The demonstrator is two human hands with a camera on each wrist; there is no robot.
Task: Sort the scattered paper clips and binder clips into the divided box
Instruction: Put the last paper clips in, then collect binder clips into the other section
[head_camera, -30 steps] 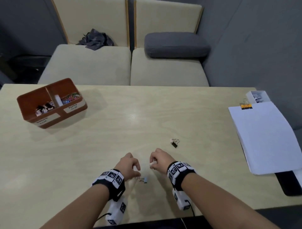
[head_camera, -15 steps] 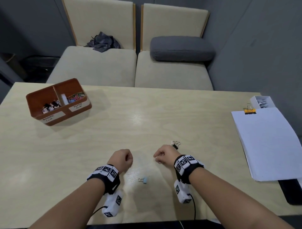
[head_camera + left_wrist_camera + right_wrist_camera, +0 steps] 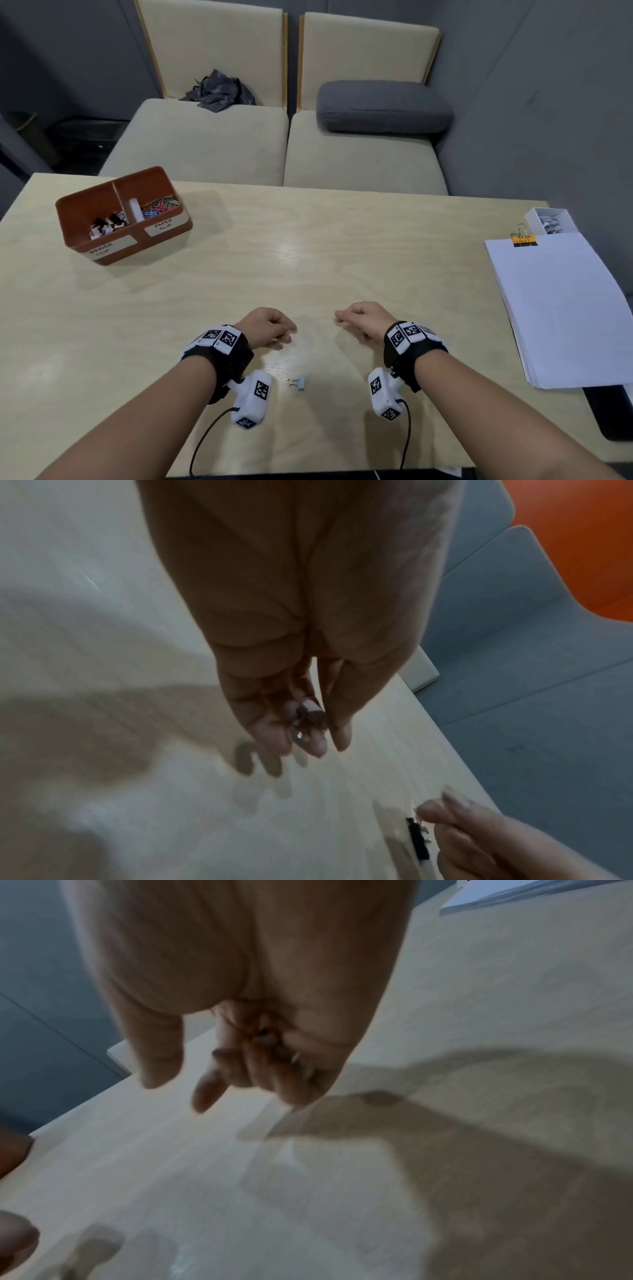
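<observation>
Pale plywood table (image 3: 308, 246) fills the head view. On its far left sits the brown divided box (image 3: 102, 251): dark binder clips (image 3: 106, 224) lie in the left compartment labelled BINDER CLIP, coloured paper clips (image 3: 161, 205) in the right one labelled PAPER CLIP. Near the front edge the left hand (image 3: 265, 327) and right hand (image 3: 363, 323) hover with curled fingers, apart from each other. A light blue binder clip (image 3: 298, 381) lies on the table between the wrists, touched by neither. At the right lies a white paper stack (image 3: 561, 308) with an orange-black clip (image 3: 524, 240), beside a small white box (image 3: 551, 221).

The left wrist view shows the left hand (image 3: 301, 718) curled around small dark, shiny clips. At the lower right, the right hand's fingers (image 3: 455, 815) sit by a black binder clip (image 3: 419, 842); blur hides whether they hold it.

The right wrist view shows the right hand (image 3: 260, 1053) with curled fingers closed on something small and metallic, too blurred to name.
</observation>
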